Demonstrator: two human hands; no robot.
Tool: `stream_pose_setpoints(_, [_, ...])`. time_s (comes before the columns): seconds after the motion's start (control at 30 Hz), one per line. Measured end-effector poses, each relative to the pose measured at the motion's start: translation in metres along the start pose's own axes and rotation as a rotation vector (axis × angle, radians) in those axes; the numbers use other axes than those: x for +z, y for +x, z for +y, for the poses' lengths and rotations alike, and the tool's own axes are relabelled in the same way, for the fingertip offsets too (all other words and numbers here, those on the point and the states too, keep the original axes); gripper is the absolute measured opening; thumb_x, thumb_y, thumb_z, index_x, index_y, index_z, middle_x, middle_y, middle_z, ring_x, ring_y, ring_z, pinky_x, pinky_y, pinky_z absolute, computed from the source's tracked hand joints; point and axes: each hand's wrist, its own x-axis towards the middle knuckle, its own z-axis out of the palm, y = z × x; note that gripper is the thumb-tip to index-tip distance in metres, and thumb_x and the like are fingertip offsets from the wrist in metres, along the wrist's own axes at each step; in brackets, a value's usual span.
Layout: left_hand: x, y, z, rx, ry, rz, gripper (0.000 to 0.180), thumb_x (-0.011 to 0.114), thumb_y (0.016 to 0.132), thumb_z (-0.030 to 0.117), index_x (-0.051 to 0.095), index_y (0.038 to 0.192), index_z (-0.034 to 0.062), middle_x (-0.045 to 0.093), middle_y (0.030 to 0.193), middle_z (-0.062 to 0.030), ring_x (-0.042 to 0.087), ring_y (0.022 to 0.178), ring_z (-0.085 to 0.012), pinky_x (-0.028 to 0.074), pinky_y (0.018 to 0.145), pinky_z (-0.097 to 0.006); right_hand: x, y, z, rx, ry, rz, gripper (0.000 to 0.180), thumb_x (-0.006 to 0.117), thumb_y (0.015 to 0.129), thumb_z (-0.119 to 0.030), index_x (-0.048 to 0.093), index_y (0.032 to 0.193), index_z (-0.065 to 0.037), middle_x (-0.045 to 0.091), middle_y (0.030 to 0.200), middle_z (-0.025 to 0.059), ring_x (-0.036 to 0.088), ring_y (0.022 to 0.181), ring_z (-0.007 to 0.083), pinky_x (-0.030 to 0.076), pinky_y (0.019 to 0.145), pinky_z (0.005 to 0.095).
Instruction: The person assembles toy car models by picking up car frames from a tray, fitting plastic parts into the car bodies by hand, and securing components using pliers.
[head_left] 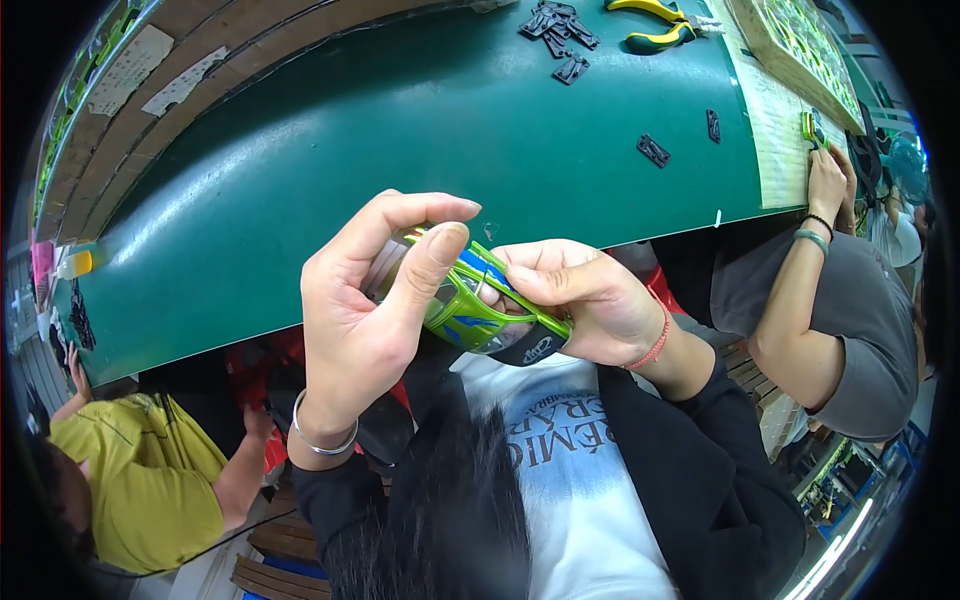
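Just in front of my chest, at the near edge of the green table, I hold a curved green plastic shell (465, 311) with blue patches, dark see-through areas and a black end. My left hand (365, 290) wraps its left side, thumb across the front and forefinger arched over the top. On the other side my right hand (590, 300) grips the shell, its thumb pressed on the upper edge near a blue strip. The shell's underside and some of my fingers are hidden.
Small flat black plastic parts (653, 151) lie on the green table (330, 170), several heaped at the back beside yellow-and-black pliers (665, 35). A tray of green pieces (800, 50) stands back right. Brown shelving (150, 85) borders the left. Co-workers sit on both sides; the right one holds a green piece (813, 128).
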Motion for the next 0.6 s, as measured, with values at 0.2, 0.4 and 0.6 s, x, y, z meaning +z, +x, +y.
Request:
stream_pose_setpoints(0.2, [0.005, -0.002, 0.007, -0.082, 0.022, 0.027, 0.017, 0.072, 0.102, 0.013, 0.074, 0.113, 0.0005, 0.066, 0.086, 0.0037, 0.050, 0.068, 0.0023, 0.035, 0.059, -0.017, -0.012, -0.001, 0.004, 0.017, 0.163, -0.188, 0.033, 0.054, 0.111, -0.025, 0.062, 0.121, 0.005, 0.068, 0.107, 0.0071, 0.061, 0.091, 0.0097, 0.051, 0.083, 0.0248])
stream_pose_setpoints(0.4, [0.002, -0.004, 0.008, -0.170, 0.028, -0.045, 0.018, 0.070, 0.103, 0.016, 0.073, 0.114, 0.0014, 0.063, 0.077, 0.0049, 0.051, 0.063, 0.0013, 0.036, 0.055, -0.018, -0.011, -0.005, 0.008, 0.093, 0.266, -0.146, 0.035, 0.050, 0.113, -0.025, 0.060, 0.124, 0.007, 0.067, 0.105, 0.0083, 0.062, 0.088, 0.0104, 0.052, 0.081, 0.0249])
stream_pose_setpoints(0.6, [0.003, -0.004, 0.012, -0.220, 0.001, -0.054, 0.019, 0.068, 0.105, 0.017, 0.072, 0.116, 0.0019, 0.059, 0.072, 0.0059, 0.051, 0.060, -0.0001, 0.036, 0.053, -0.018, -0.013, -0.005, 0.011, 0.091, 0.343, -0.192, 0.036, 0.046, 0.114, -0.024, 0.059, 0.125, 0.008, 0.068, 0.105, 0.0096, 0.062, 0.087, 0.0090, 0.053, 0.080, 0.0253])
